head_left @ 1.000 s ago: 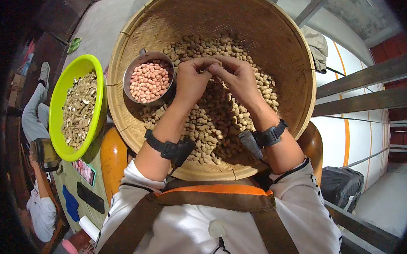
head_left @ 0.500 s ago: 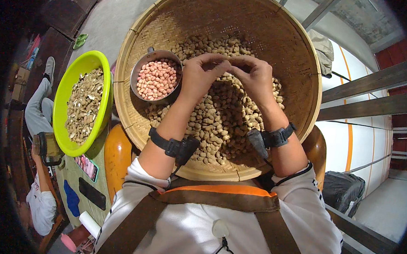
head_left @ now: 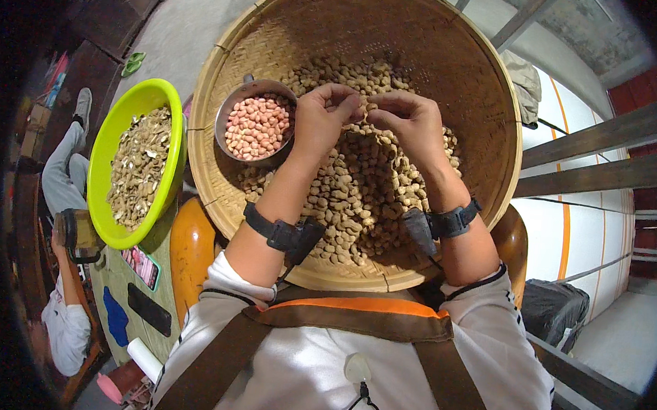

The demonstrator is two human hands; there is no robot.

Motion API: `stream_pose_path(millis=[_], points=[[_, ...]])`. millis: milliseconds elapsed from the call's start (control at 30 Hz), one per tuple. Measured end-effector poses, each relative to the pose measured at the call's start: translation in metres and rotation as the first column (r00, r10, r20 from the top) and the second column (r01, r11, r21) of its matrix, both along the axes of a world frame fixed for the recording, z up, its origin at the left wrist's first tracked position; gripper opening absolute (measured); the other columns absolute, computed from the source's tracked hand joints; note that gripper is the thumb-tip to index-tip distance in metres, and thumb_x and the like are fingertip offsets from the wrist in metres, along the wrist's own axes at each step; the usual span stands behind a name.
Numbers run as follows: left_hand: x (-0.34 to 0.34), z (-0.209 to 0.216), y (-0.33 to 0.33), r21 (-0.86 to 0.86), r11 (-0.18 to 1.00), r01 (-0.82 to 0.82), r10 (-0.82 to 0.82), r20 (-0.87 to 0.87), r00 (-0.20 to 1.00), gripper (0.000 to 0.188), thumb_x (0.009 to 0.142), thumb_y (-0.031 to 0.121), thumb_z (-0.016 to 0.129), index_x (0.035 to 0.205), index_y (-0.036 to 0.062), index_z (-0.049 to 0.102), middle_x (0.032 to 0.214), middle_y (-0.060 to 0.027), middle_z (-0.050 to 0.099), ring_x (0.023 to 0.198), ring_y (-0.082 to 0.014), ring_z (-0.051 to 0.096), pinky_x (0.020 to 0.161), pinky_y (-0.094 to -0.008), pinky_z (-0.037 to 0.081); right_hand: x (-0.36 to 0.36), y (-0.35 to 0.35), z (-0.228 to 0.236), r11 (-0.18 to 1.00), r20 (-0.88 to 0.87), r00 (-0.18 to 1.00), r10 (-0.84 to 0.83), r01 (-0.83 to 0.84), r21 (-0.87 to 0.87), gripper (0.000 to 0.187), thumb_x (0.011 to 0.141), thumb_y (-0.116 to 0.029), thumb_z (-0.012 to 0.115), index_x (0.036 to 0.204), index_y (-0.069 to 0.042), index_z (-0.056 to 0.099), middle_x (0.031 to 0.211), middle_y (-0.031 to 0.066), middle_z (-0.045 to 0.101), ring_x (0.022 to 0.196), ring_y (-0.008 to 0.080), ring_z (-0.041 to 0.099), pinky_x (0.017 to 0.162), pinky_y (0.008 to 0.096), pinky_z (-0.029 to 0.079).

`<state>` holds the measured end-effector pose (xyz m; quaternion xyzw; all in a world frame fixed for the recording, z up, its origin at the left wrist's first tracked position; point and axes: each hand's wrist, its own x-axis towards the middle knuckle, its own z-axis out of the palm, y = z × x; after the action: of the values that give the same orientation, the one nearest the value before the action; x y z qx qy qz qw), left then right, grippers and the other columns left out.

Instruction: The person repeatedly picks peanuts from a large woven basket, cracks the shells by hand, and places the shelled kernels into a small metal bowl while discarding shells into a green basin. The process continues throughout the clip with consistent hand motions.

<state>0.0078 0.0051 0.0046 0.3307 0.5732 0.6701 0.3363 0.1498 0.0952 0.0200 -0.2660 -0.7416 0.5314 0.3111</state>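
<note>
Over a wide woven bamboo basket (head_left: 455, 48), my left hand (head_left: 324, 121) and my right hand (head_left: 408, 124) meet with bent, pinching fingers. Between their fingertips shows a small tan peanut (head_left: 365, 107), partly hidden by the fingers. Unshelled peanuts (head_left: 344, 198) are heaped beneath and in front of both hands. Left of my left hand, inside the basket, sits a round metal pot (head_left: 222, 136) with shelled pink peanut kernels (head_left: 257, 127) in it.
A lime-green basin (head_left: 99, 185) holding broken shells (head_left: 141, 165) stands left of the basket. Near it lie two phones (head_left: 149, 311) and a blue cloth-like item (head_left: 115, 317). Another person (head_left: 66, 325) sits far left. Wooden rails (head_left: 597, 174) run along the right.
My fingertips have drawn slightly apart, and a tan peanut now shows between them. The whole view has shifted a little; the pot and basin otherwise stay in place.
</note>
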Motion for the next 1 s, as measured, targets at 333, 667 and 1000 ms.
stream_pose_path(millis=[333,667,1000], points=[[0.006,0.004,-0.001,0.079,0.978,0.193,-0.209,0.398,0.893,0.028,0.091,0.019,0.063,0.115,0.0045,0.059,0.091,-0.0017,0.059,0.081,-0.008,0.055,0.068,-0.022,0.044,-0.001,0.006,-0.005,0.993,-0.158,0.987,-0.02,0.001,-0.118,0.02,0.08,-0.004,0.073,0.099,0.001,0.07,0.088,0.0077,0.071,0.077,0.0115,0.066,0.072,0.0252,0.055],[0.013,0.0,0.001,0.013,0.986,0.165,-0.153,-0.294,0.943,0.032,0.09,0.019,0.066,0.115,-0.0004,0.064,0.087,-0.0019,0.066,0.08,-0.0067,0.058,0.071,-0.023,0.047,-0.003,-0.003,-0.003,0.998,-0.164,0.985,-0.05,0.044,-0.045,0.016,0.082,-0.005,0.071,0.096,0.0,0.071,0.084,0.0076,0.071,0.075,0.0115,0.067,0.068,0.0252,0.056],[-0.001,0.01,-0.007,-0.087,0.944,0.319,-0.282,0.291,0.914,0.033,0.09,0.031,0.067,0.103,0.0018,0.069,0.071,0.0015,0.058,0.063,-0.0065,0.051,0.057,-0.0207,0.04,0.006,0.003,0.016,0.903,-0.129,0.991,0.035,-0.086,-0.421,0.017,0.082,-0.004,0.071,0.097,0.003,0.068,0.081,0.0077,0.069,0.072,0.0129,0.066,0.063,0.0243,0.055]])
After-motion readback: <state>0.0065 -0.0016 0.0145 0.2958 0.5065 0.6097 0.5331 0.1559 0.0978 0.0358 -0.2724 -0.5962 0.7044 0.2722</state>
